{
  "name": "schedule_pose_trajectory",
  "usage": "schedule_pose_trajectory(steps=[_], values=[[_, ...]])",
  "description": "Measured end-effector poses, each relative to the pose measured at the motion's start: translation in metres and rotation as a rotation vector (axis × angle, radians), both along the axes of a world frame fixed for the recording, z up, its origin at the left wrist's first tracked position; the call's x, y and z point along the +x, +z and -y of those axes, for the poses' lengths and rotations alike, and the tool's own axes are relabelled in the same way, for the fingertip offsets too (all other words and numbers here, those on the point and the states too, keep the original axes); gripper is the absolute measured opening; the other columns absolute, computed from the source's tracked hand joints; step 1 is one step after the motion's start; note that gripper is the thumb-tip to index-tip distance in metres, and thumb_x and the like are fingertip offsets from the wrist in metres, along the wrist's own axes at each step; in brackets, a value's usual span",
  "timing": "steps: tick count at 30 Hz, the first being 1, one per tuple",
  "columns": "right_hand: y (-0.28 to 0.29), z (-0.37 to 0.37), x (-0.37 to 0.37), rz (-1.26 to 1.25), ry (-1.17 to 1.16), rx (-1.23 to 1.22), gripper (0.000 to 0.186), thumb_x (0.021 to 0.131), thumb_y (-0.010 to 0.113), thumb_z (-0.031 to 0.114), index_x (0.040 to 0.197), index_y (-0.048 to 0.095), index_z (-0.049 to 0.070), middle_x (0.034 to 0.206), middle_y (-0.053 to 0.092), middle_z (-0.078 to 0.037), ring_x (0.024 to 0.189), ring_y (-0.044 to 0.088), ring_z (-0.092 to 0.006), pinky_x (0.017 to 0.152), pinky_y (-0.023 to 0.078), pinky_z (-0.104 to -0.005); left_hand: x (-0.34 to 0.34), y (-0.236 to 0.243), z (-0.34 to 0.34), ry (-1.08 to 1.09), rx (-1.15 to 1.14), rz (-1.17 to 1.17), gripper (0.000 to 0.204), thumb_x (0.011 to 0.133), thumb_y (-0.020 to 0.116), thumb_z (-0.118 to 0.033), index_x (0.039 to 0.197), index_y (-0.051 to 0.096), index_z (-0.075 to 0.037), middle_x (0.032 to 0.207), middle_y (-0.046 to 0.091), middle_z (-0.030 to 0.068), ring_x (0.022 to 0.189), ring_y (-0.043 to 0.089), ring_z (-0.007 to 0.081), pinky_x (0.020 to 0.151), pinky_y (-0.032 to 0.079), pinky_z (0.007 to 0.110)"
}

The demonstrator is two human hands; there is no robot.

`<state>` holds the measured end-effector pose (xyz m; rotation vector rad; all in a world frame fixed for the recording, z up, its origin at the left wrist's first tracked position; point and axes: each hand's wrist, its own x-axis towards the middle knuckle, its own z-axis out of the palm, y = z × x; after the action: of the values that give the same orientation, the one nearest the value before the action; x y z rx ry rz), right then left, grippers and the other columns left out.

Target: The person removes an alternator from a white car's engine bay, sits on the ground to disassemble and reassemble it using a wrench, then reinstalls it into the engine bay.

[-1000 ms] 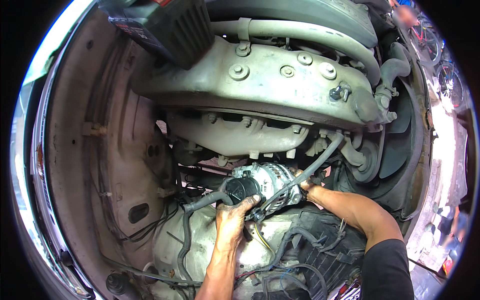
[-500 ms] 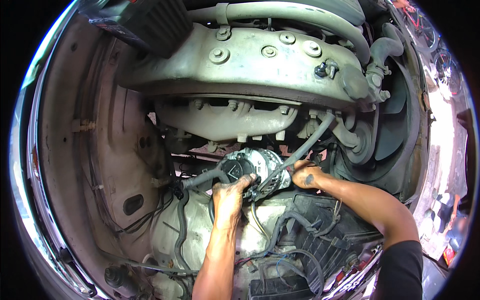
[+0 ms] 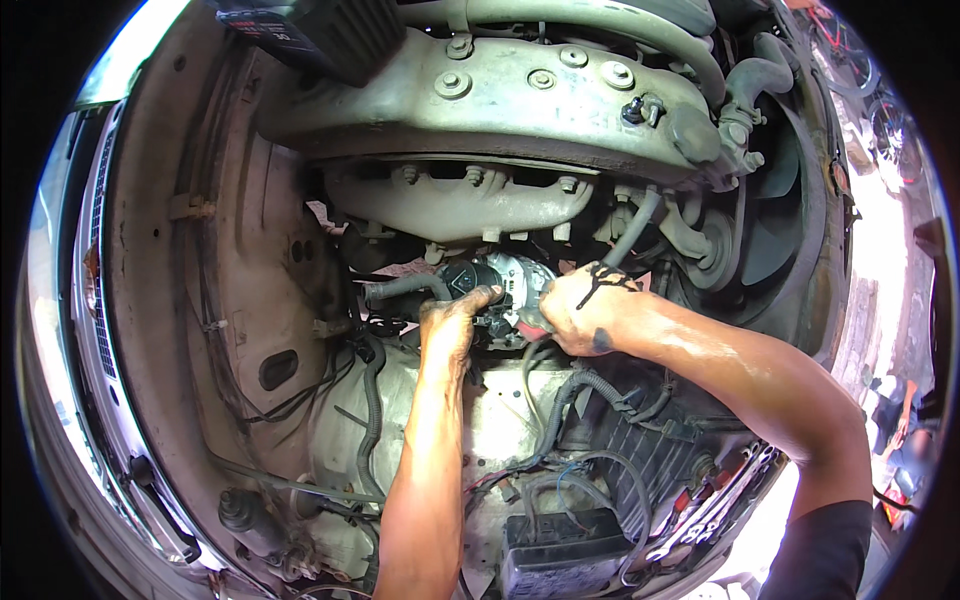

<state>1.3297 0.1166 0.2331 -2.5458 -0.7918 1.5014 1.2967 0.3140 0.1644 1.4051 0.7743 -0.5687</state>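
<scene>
Nearest me, a black box is sitting at the bay's edge, and a row of wrenches is lying beside it to the right. Farther in, a ribbed black conduit is curving over a pale metal panel. Past that, both bare hands are meeting at the silver alternator, which is sitting low in the gap below the manifold. The left hand is gripping its black end cap, thumb lying across the front, other fingers mostly hidden. The right hand is curling in at the other end; I cannot tell what its fingers are closing on. I'm judging the alternator heavy and rigid, probably slippery given the grime showing on the hands. The metal casing is looking like the sound place to hold, not the softer grey hose beside the cap. Farthest off, a black container is resting on the broad engine cover.
</scene>
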Motion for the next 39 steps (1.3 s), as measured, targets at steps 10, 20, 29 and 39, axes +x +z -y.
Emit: schedule_pose_trajectory(steps=[10, 20, 29, 39], values=[[-0.157, 0.017, 0.011, 0.073, -0.126, -0.189, 0.025, 0.081, 0.067, 0.027, 0.097, 0.079, 0.011, 0.107, 0.078, -0.004, 0.094, 0.074, -0.0164, 0.068, 0.058, -0.0323, -0.001, -0.012, -0.017, 0.038, -0.004, 0.022, 0.056, 0.072, 0.086, -0.023, 0.112, 0.066, 0.011, 0.105, 0.072, 0.0184, 0.086, 0.071, 0.0267, 0.081, 0.058, 0.038], [-0.223, 0.016, -0.029, -0.186, -1.181, 0.096, 0.074, 0.103, 0.032, 0.061, 0.134, 0.062, 0.0, 0.142, 0.057, -0.026, 0.138, 0.05, -0.0366, 0.114, 0.039, -0.0405, -0.013, -0.028, -0.022, -0.017, 0.115, 0.029, 0.035, 0.076, 0.083, -0.015, 0.102, 0.075, 0.008, 0.1, 0.076, 0.013, 0.088, 0.07, 0.0192, 0.086, 0.054, 0.033], [-0.186, 0.007, -0.033, -0.152, -1.163, 0.003, 0.062, 0.101, 0.04, 0.052, 0.123, 0.067, 0.0, 0.129, 0.064, -0.029, 0.125, 0.06, -0.0399, 0.105, 0.045, -0.0446, -0.023, 0.0, -0.015, -0.051, 0.068, -0.05, 0.034, 0.07, 0.088, -0.01, 0.099, 0.076, 0.005, 0.096, 0.075, 0.0114, 0.082, 0.071, 0.0204, 0.081, 0.057, 0.034], [-0.095, 0.009, -0.02, -0.043, -1.173, 0.132, 0.071, 0.094, 0.048, 0.059, 0.119, 0.068, -0.005, 0.126, 0.066, -0.029, 0.125, 0.061, -0.0401, 0.102, 0.048, -0.0458, -0.059, 0.068, 0.015, 0.069, -0.01, 0.283, 0.053, 0.077, 0.081, 0.0, 0.125, 0.06, -0.001, 0.114, 0.067, 0.0071, 0.1, 0.065, 0.018, 0.092, 0.053, 0.032]])
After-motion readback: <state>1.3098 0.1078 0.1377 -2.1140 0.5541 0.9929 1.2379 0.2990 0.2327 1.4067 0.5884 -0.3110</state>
